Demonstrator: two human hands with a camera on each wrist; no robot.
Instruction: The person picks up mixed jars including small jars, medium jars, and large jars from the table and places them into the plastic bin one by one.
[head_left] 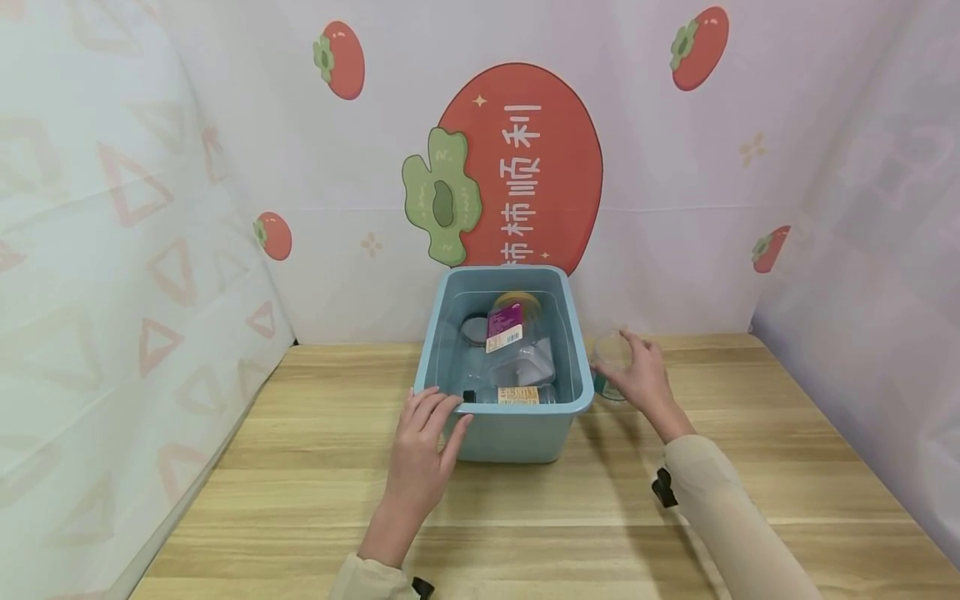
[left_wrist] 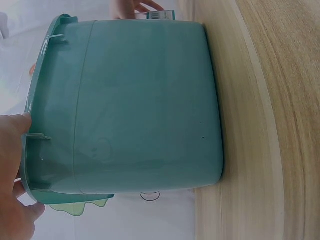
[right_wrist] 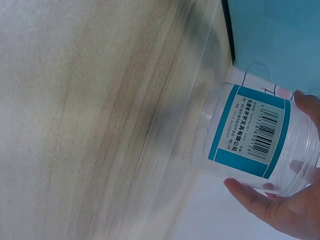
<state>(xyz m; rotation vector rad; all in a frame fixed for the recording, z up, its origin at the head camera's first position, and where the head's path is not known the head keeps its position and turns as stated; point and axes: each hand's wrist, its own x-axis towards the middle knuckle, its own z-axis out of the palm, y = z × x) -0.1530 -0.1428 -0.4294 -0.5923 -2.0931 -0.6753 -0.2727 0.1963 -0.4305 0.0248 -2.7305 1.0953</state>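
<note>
My left hand [head_left: 418,454] grips the near left corner of a blue plastic bin [head_left: 510,437], fingers over the rim and thumb outside. In the left wrist view the wall of the bin [left_wrist: 145,105] fills the middle. To the right of the bin, my right hand [head_left: 647,382] holds a clear plastic jar [head_left: 609,388] near its upper end, between thumb and fingers. In the right wrist view the jar [right_wrist: 250,132] shows a teal and white barcode label, and its base is close to the table.
Inside the bin lie a clear container with a purple label [head_left: 505,321], a dark-rimmed round lid [head_left: 474,330], a clear tray [head_left: 525,367] and a bottle with an orange label [head_left: 519,395]. A printed curtain [head_left: 360,292] stands behind the wooden table [head_left: 300,483].
</note>
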